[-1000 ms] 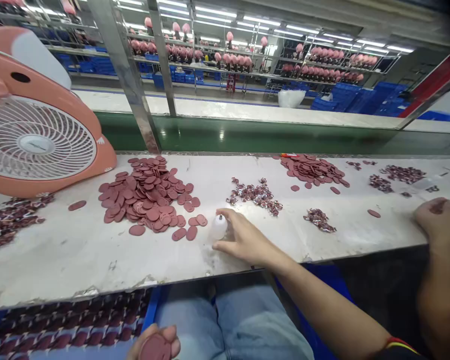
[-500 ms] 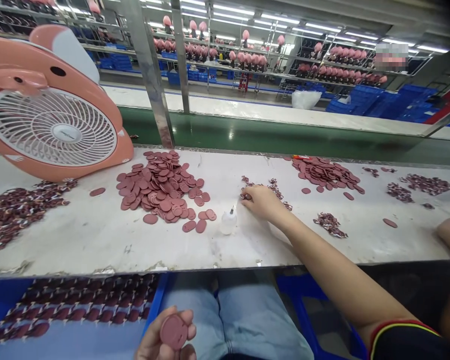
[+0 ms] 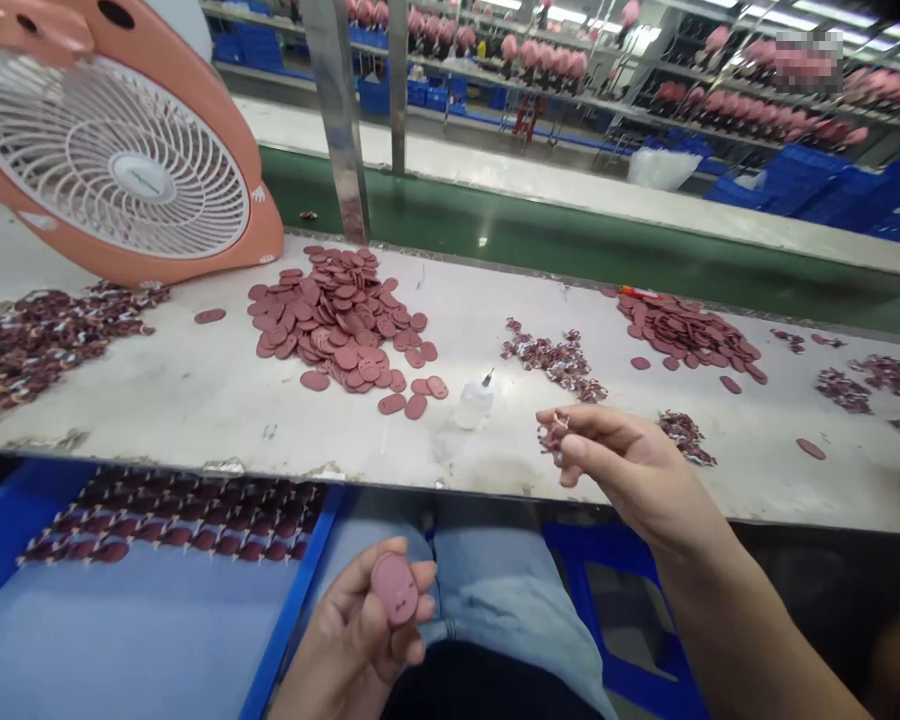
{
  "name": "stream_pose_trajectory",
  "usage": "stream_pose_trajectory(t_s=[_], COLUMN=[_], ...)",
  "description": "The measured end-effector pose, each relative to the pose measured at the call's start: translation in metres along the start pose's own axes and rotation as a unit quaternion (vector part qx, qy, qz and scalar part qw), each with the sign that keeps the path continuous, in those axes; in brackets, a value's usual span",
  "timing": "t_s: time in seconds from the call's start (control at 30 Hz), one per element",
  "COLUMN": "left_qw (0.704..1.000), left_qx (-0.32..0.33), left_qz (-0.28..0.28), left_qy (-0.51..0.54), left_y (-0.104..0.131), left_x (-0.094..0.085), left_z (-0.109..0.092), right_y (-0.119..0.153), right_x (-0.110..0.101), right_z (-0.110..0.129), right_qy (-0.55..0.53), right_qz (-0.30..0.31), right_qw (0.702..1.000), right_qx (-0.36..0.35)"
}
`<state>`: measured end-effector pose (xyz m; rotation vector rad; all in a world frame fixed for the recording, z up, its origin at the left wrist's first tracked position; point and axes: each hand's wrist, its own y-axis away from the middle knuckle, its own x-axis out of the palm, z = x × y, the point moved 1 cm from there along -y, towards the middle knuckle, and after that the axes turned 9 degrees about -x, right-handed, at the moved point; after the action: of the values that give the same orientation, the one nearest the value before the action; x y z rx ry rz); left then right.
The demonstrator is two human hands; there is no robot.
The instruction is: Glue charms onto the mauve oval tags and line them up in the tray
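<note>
In my left hand, low over my lap, the fingers are closed on a dull-red oval disc with small holes near one end. My right hand is above the table's front edge, its thumb and fingers pinching a small brown-and-white piece; its exact kind is unclear. Beyond it lies a loose heap of similar small pieces. A clear squeeze bottle with a needle tip stands left of my right hand. Farther left, a large pile of red oval discs covers part of the white table.
An orange fan stands at the back left, beside a heap of dark assembled pieces. Below the edge, a blue bin holds rows of pieces. Another disc pile lies right. A green conveyor runs behind.
My right hand has come back from the small-piece heap toward me, with a small piece in its fingers. The left hand has risen and moved right with the disc. The view has tilted down.
</note>
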<state>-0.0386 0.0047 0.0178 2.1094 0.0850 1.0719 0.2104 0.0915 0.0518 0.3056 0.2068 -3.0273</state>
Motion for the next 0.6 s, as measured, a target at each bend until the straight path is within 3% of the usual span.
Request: stream_pose_trajectory(t_s=[0.1, 0.23, 0.33, 0.47, 0.6], left_qw=[0.999, 0.993, 0.989, 0.989, 0.99], left_qx=[-0.035, -0.05, -0.041, -0.045, -0.05], left_qz=[0.025, 0.107, 0.14, 0.132, 0.123], left_qy=[-0.01, -0.024, -0.031, -0.04, -0.047], left_y=[0.0, -0.004, -0.005, -0.004, -0.003], left_x=[0.001, -0.005, -0.008, -0.009, -0.009], left_z=[0.005, 0.011, 0.013, 0.013, 0.011], right_y=[0.019, 0.029, 0.029, 0.028, 0.026], right_x=[0.026, 0.052, 0.058, 0.057, 0.057], right_z=[0.015, 0.03, 0.037, 0.039, 0.04], right_qy=[-0.08, -0.105, -0.046, 0.018, 0.053], right_qz=[0.074, 0.172, 0.219, 0.267, 0.291], right_qw=[0.994, 0.979, 0.974, 0.958, 0.945], right_qx=[0.033, 0.039, -0.026, -0.105, -0.138])
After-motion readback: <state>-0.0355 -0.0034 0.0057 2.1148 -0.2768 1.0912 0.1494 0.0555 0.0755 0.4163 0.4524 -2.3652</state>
